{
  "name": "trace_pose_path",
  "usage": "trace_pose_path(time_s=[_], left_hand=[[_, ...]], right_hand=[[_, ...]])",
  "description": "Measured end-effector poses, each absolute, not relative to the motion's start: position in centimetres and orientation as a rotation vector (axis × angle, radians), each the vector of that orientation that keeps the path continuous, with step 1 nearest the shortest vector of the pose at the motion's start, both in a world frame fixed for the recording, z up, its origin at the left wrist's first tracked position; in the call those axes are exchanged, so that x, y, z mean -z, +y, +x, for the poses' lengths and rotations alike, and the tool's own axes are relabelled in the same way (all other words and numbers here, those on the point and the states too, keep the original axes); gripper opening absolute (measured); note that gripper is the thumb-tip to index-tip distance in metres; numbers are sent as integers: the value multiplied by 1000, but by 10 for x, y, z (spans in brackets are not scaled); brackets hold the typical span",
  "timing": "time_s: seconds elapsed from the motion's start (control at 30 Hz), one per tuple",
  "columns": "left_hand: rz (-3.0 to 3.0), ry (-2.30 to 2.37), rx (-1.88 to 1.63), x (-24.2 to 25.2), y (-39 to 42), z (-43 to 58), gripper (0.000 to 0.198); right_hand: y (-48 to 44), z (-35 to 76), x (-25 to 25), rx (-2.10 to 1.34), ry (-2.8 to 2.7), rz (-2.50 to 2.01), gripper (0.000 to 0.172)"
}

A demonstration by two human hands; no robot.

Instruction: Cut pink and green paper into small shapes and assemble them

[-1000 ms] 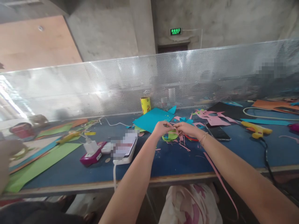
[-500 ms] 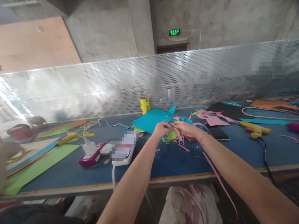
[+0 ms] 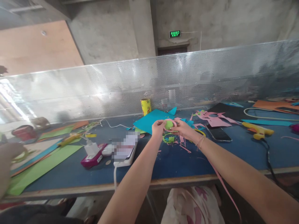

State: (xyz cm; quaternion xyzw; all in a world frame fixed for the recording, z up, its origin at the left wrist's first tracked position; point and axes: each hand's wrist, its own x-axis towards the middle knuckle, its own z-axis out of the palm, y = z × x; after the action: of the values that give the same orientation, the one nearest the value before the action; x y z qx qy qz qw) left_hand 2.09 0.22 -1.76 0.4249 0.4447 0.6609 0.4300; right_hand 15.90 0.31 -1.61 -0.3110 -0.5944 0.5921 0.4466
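Note:
Both my hands are over the middle of the table, pinching a round green paper piece [image 3: 168, 125] with a pink paper edge around it. My left hand [image 3: 158, 127] grips its left side with closed fingers. On the right side, my right hand [image 3: 183, 128] holds it between thumb and fingers. A long pink paper strip [image 3: 223, 182] hangs over the table edge by my right forearm; its upper end is hidden. Just below the hands lie green paper curls [image 3: 168, 138] and thin pink scraps [image 3: 185, 148]. A blue paper sheet [image 3: 149, 120] lies behind my left hand.
Right of me are a dark phone [image 3: 219, 133] and a yellow glue gun [image 3: 258, 129] with a black cable. To the left stand a white power strip [image 3: 125, 161] and a purple socket block [image 3: 92, 158]. Another person's arm [image 3: 10, 158] reaches in beside green paper [image 3: 46, 168].
The round green piece has come up off the scraps between my hands and now faces me more fully. Green curls beneath it show more clearly. The view has shifted slightly.

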Motion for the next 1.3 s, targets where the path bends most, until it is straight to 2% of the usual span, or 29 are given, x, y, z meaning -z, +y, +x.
trace_pose_path(time_s=[0.17,0.37,0.63,0.8,1.03,1.3], left_hand=[[1017,1033,-1626,17,0,24,27],[1052,1001,-1566,18,0,22,30],[1304,1158,-1464,21,0,25,19],[1455,1281,-1464,21,1,25,14],[1338,1206,-1499,20,1,27,11],[1255,1152,-1466,18,-4,27,16]], right_hand=[[0,158,12,-1367,-1432,-761,26],[0,162,10,-1339,-1415,-812,23],[1,162,8,-1257,-1485,-881,24],[2,161,10,-1202,-1474,-938,17],[0,162,8,-1199,-1450,-957,12],[-3,163,6,-1208,-1502,-860,21]])
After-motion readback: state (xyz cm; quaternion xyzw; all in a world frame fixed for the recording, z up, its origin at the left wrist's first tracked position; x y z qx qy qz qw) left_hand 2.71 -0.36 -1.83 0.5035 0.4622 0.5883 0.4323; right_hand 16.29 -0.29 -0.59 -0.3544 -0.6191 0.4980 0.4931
